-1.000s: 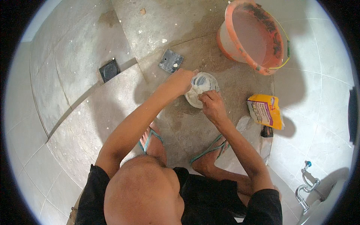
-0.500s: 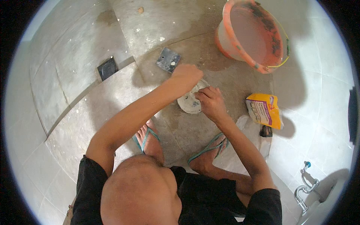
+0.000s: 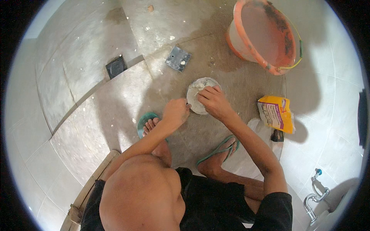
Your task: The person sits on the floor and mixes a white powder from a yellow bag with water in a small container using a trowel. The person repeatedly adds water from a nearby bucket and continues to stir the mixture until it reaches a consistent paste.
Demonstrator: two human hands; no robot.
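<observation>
A round shallow dish with pale, paste-like material in it lies on the floor before me. At its left rim is my left hand, curled closed; a small dark bit shows by its fingertips, too little to name. My right hand reaches over the dish from the right, fingers bent together and down at the pale material. Whatever those fingers pinch is hidden beneath them. Beyond the dish, a dark square plate with a small hole and pale specks lies flat on the floor.
An orange-rimmed bucket of cloudy liquid stands at the far right. Nearer, a yellow printed bag leans by the tiled wall. A dark square piece sits by the floor step on the left. Chrome pipework is at the lower right.
My left hand has come back from the dish's far side to its left rim, uncovering the square plate. My right hand stays at the dish, its fingers now farther over it. My left foot has shifted.
</observation>
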